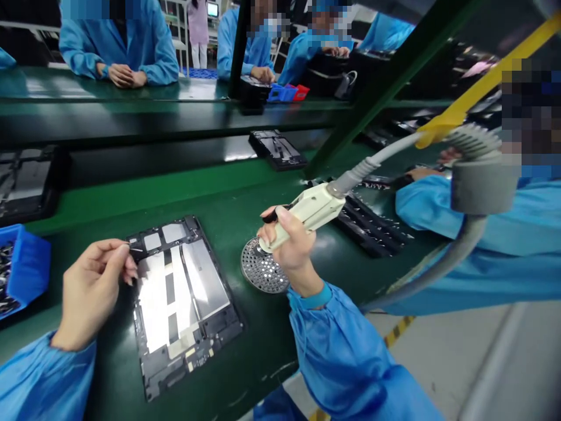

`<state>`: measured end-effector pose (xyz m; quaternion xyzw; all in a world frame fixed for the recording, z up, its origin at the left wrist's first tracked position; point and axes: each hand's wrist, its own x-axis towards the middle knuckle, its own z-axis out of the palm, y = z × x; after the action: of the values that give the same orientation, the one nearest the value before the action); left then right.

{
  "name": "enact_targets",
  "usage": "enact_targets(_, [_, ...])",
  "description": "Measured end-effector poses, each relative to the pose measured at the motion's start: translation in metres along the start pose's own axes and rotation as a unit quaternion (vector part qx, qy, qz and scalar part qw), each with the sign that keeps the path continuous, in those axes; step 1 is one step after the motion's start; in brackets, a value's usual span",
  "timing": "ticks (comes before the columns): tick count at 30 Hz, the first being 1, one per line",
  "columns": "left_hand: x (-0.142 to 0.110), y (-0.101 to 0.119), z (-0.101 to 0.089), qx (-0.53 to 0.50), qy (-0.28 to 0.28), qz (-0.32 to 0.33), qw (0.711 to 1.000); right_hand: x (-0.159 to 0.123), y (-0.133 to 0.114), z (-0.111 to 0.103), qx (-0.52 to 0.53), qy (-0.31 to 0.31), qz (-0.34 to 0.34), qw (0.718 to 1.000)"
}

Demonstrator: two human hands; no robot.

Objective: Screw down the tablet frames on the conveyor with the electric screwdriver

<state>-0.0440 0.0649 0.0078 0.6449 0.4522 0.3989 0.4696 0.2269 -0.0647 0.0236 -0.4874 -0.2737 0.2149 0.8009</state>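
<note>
An opened tablet [210,286] with bare silver plates in a black frame lies on the green bench. My left hand [94,286] is at its upper left corner, thumb and fingers pinched on a small dark piece [137,248]; whether that piece is joined to the tablet is unclear. To the right of the tablet, my right hand [294,242] grips a cream handheld tool [316,206] with a grey cable at its back end. A round perforated metal disc [263,269] shows just below the tool's front end; I cannot tell whether they are joined.
A blue bin [28,269] of small parts stands at the left. More tablet units [278,147] sit on the line beyond. A slanted green post [377,88] and a grey hose [442,269] are at right, beside a co-worker's blue sleeve [432,204]. Other people sit opposite.
</note>
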Motion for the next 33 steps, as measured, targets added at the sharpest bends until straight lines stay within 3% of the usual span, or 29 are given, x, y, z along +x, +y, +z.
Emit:
enact_targets(12, [0.001,0.011,0.002,-0.021,0.022,-0.049,0.998,0.001,0.0,-0.001,-0.011,0.019,0.004,1.0])
enact_targets(25, [0.031,-0.014,-0.005,-0.054,0.094,-0.053,0.993,0.0,0.004,-0.01,-0.028,0.004,0.014,0.999])
enact_targets(33, [0.04,-0.024,-0.002,-0.041,0.042,-0.098,0.993,0.002,-0.001,-0.011,-0.059,0.015,0.025,0.998])
